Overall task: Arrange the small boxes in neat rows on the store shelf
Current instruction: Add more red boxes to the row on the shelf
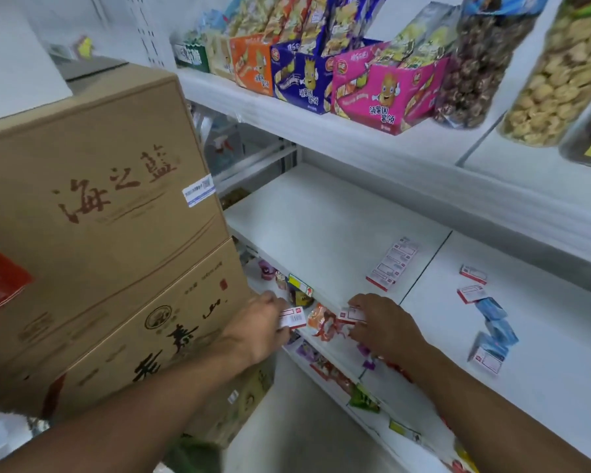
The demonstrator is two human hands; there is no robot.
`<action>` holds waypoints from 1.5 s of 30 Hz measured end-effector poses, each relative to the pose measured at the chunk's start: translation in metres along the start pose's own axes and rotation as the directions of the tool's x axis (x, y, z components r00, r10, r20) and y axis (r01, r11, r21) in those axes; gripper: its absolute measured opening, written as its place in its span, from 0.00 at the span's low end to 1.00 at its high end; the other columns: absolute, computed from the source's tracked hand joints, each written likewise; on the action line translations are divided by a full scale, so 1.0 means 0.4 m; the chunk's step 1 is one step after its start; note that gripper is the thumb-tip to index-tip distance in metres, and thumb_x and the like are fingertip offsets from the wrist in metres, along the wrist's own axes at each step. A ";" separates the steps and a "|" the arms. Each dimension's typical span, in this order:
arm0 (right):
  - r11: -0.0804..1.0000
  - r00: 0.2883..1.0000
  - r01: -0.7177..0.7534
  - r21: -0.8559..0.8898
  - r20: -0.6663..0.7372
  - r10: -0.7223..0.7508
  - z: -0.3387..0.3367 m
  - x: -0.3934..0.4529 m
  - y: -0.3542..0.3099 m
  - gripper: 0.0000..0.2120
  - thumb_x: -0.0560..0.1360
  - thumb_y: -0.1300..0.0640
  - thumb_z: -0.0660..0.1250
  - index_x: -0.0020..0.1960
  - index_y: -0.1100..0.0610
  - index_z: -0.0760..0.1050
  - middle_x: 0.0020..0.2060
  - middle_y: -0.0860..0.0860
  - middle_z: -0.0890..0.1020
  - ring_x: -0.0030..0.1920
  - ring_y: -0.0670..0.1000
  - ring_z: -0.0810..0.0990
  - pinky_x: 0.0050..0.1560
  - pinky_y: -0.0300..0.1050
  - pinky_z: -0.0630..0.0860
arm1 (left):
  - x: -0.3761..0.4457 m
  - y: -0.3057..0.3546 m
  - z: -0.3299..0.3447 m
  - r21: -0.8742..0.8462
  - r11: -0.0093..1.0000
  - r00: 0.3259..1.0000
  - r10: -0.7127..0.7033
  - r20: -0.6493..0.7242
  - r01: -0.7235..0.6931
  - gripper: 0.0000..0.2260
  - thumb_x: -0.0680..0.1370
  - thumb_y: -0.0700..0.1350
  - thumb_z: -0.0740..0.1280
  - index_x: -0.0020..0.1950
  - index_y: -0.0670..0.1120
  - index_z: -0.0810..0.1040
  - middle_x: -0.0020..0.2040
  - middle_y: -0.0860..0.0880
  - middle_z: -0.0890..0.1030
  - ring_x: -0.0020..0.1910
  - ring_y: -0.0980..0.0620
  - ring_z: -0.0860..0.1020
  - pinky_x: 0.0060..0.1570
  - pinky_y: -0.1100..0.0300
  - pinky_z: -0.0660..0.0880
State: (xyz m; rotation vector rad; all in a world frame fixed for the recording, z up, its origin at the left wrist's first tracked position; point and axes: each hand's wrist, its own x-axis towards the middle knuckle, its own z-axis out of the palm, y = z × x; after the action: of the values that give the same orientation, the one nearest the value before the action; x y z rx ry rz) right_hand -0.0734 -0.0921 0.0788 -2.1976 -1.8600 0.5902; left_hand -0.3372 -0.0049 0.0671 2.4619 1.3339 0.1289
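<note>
A white metal shelf (321, 213) runs across the aisle, split by a dark seam into two panels. On the left panel a row of red-and-white small boxes (392, 263) lies flat, touching end to end. On the right panel more boxes are scattered: two red-and-white ones (472, 284) near the back, and a loose line of blue ones (495, 327) trailing toward the front edge, tilted at different angles.

The left hand (258, 324) pinches one red-and-white box (293, 317) between thumb and fingers, just off the shelf's front left corner. The right hand (381, 324) curls its fingers round another box (352, 315) at the front edge. Between the two hands sits an orange snack packet (321, 322) on the level below.

Above, an upper shelf (321, 131) carries orange, blue and pink display cartons (386, 93) of snacks, and clear tubs (556, 73) of biscuits at the right, cut off by the frame edge. To the left, two big brown cardboard cartons (99, 213) are stacked with printed characters on their sides, hiding whatever is behind them.

The lower shelf's goods under the arms are blurred, only patches of colour. The price tags (299, 283) along the front rail cannot be read. Print on the small boxes is too soft to make out.
</note>
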 end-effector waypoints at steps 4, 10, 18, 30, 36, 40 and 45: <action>0.999 0.999 -0.036 0.038 -0.034 0.038 -0.006 0.031 0.056 0.20 0.77 0.50 0.71 0.68 0.48 0.76 0.61 0.48 0.82 0.58 0.52 0.79 0.60 0.52 0.78 | 0.099 0.036 0.011 0.057 0.998 0.999 0.041 0.007 -0.042 0.15 0.78 0.52 0.73 0.64 0.52 0.81 0.55 0.53 0.77 0.57 0.50 0.76 0.59 0.52 0.78; 0.989 0.991 -0.136 0.050 0.014 0.135 0.008 0.048 0.149 0.23 0.76 0.48 0.72 0.70 0.47 0.75 0.61 0.48 0.81 0.59 0.50 0.80 0.60 0.50 0.79 | 0.225 0.104 0.061 0.078 0.988 0.990 0.126 0.062 -0.130 0.15 0.77 0.53 0.71 0.63 0.53 0.82 0.56 0.51 0.79 0.58 0.47 0.77 0.56 0.48 0.80; 0.954 0.958 -0.284 0.101 -0.008 0.286 0.007 0.037 0.220 0.20 0.74 0.51 0.73 0.65 0.48 0.78 0.57 0.48 0.78 0.57 0.52 0.79 0.55 0.50 0.80 | 0.399 0.169 0.142 0.008 0.955 0.949 0.294 0.115 -0.296 0.19 0.78 0.50 0.73 0.69 0.51 0.80 0.61 0.50 0.79 0.60 0.46 0.75 0.57 0.46 0.80; 0.811 0.812 -0.550 0.200 -0.098 0.575 0.036 0.012 0.187 0.20 0.75 0.54 0.72 0.67 0.49 0.78 0.58 0.49 0.76 0.55 0.54 0.80 0.52 0.46 0.78 | 0.575 0.196 0.260 -0.085 0.823 0.804 0.568 0.176 -0.562 0.24 0.81 0.48 0.72 0.77 0.57 0.76 0.74 0.55 0.76 0.67 0.50 0.74 0.67 0.52 0.78; 0.792 0.793 -0.570 0.220 -0.105 0.600 0.098 0.029 0.162 0.19 0.74 0.52 0.74 0.65 0.48 0.79 0.58 0.47 0.77 0.55 0.52 0.80 0.45 0.41 0.71 | 0.636 0.155 0.336 -0.087 0.819 0.795 0.572 0.199 -0.568 0.22 0.81 0.46 0.72 0.75 0.55 0.78 0.73 0.55 0.77 0.66 0.49 0.75 0.65 0.51 0.80; 0.793 0.792 -0.568 0.219 -0.115 0.600 0.123 0.050 0.146 0.19 0.76 0.53 0.73 0.67 0.49 0.79 0.60 0.48 0.77 0.56 0.52 0.80 0.46 0.39 0.69 | 0.645 0.145 0.360 -0.104 0.799 0.784 0.601 0.152 -0.592 0.23 0.80 0.45 0.75 0.75 0.53 0.78 0.72 0.52 0.78 0.67 0.48 0.75 0.63 0.52 0.81; 0.813 0.807 -0.551 0.187 -0.129 0.576 0.129 0.088 0.121 0.22 0.76 0.52 0.73 0.70 0.49 0.77 0.63 0.48 0.78 0.61 0.52 0.75 0.56 0.44 0.75 | 0.587 0.098 0.353 -0.170 0.850 0.861 0.508 0.018 -0.499 0.22 0.80 0.44 0.75 0.74 0.50 0.78 0.71 0.49 0.77 0.68 0.47 0.75 0.63 0.52 0.81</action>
State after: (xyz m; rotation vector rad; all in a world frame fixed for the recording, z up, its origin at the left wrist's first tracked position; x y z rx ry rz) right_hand -0.0474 -0.0720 0.0070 -2.6018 -1.0156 0.5669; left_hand -0.1422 0.1345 -0.0712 2.5892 0.5911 0.2700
